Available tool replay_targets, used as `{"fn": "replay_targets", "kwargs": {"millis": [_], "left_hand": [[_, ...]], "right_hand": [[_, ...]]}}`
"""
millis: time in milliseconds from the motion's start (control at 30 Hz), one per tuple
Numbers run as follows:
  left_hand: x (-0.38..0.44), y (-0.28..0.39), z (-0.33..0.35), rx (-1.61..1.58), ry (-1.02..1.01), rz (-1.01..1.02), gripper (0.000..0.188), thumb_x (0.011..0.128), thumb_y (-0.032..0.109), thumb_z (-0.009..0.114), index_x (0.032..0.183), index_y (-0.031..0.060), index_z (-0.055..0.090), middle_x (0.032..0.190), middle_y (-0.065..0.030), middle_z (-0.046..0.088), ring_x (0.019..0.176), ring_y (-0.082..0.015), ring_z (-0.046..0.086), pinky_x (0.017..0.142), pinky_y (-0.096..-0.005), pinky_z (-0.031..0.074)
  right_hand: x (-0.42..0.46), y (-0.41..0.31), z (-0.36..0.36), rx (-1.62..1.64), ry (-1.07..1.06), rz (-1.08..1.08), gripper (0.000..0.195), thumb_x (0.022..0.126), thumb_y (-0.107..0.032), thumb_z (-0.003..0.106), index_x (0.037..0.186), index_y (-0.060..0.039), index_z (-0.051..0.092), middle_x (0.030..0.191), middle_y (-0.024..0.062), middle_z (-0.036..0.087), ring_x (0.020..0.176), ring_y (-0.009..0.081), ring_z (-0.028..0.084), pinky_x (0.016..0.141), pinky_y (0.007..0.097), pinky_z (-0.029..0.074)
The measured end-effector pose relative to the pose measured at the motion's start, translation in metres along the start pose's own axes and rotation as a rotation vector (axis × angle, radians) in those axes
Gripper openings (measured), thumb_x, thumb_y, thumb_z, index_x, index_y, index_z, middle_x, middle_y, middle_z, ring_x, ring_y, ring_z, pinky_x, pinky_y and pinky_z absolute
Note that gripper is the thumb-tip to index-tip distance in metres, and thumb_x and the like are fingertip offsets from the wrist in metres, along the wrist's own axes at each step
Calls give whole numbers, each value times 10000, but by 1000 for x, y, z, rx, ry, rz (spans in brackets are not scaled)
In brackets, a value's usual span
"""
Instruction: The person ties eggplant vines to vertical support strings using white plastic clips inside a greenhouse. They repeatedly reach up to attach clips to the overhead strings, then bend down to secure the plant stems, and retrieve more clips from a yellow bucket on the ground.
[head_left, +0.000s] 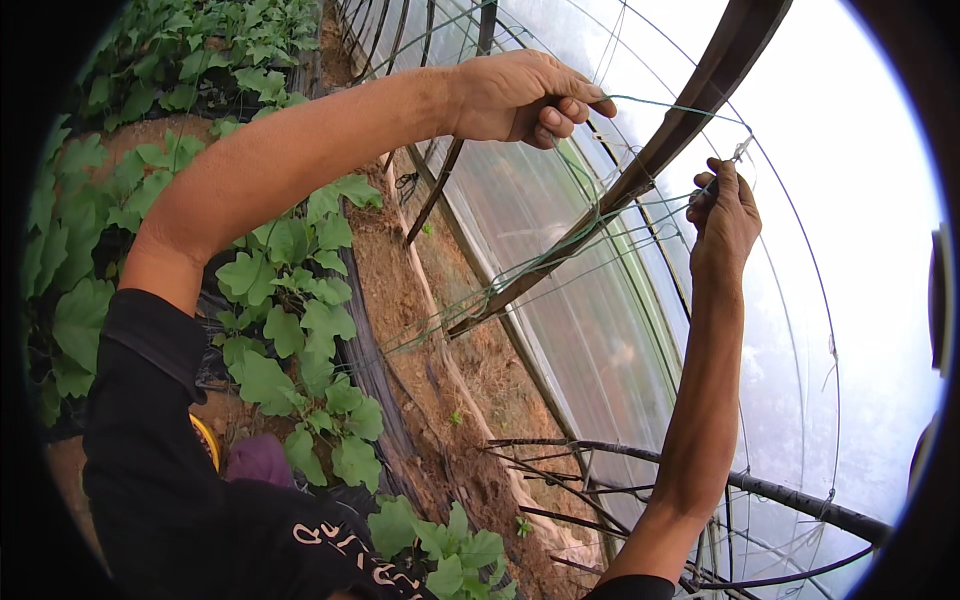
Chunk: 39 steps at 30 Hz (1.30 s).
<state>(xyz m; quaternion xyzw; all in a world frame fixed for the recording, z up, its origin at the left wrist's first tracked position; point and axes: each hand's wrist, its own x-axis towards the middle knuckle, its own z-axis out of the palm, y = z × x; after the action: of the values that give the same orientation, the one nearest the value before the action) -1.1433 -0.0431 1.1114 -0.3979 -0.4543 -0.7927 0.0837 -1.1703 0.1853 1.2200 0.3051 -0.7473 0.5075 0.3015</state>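
My left hand (544, 101) is raised at the top middle, pinching green twine (675, 106) between thumb and forefinger. From its fingertips the twine runs right to a thin wire (795, 206) under the plastic cover. A loose length also hangs below my curled fingers. My right hand (726, 214) is raised to the right, closed around a small dark object (707, 189) mostly hidden by the fingers. Just above its fingertips is a pale, shiny strip or tip (741, 148), too small to identify. More green strands (600, 221) cross the wooden beam and reach toward this hand.
A dark wooden beam (667, 142) slants between and below my hands. Beyond it is the greenhouse's plastic film wall (585, 300). Dark poles (637, 452) cross at lower right. Broad-leaved plants (292, 300) grow left, beside black mulch film (367, 360) and bare soil (412, 405).
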Motion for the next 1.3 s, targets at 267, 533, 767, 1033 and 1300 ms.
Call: {"fn": "replay_targets", "kwargs": {"millis": [267, 533, 767, 1033, 1300], "left_hand": [[-54, 6, -69, 862, 96, -306, 257, 939, 223, 451, 898, 11, 590, 596, 43, 432, 473, -27, 359, 411, -193, 298], [-45, 16, -100, 1171, 301, -115, 252, 946, 220, 420, 948, 11, 560, 622, 17, 465, 518, -39, 446, 427, -194, 374], [77, -26, -17, 1301, 365, 320, 255, 905, 276, 500, 1039, 124, 653, 912, -58, 583, 852, -157, 553, 844, -310, 453], [178, -24, 48, 651, 677, 261, 216, 868, 239, 531, 980, 105, 658, 988, -65, 646, 854, -169, 635, 779, -289, 513], [167, -4, 74, 280, 446, 160, 187, 898, 127, 456, 842, 2, 583, 631, -30, 541, 476, -92, 464, 412, -233, 357]], "right_hand": [[-38, 19, -24, -267, -227, 77, 217, 926, -168, 474, 937, 16, 587, 589, 19, 519, 462, 68, 454, 410, 212, 346], [-152, 79, -16, -586, -552, -61, 123, 877, -139, 527, 902, -26, 570, 572, 183, 478, 478, 274, 498, 479, 365, 395], [-252, 110, 3, -614, -1000, -121, 90, 849, -158, 506, 849, -69, 500, 626, 204, 554, 606, 404, 544, 523, 482, 417], [-311, 117, 9, -670, -1456, -121, 142, 841, -173, 466, 908, -61, 523, 625, 193, 563, 616, 394, 563, 543, 478, 442], [-159, 81, -20, -904, -974, -18, 311, 889, -319, 468, 823, -44, 597, 736, 191, 607, 725, 381, 580, 636, 454, 454]]}}
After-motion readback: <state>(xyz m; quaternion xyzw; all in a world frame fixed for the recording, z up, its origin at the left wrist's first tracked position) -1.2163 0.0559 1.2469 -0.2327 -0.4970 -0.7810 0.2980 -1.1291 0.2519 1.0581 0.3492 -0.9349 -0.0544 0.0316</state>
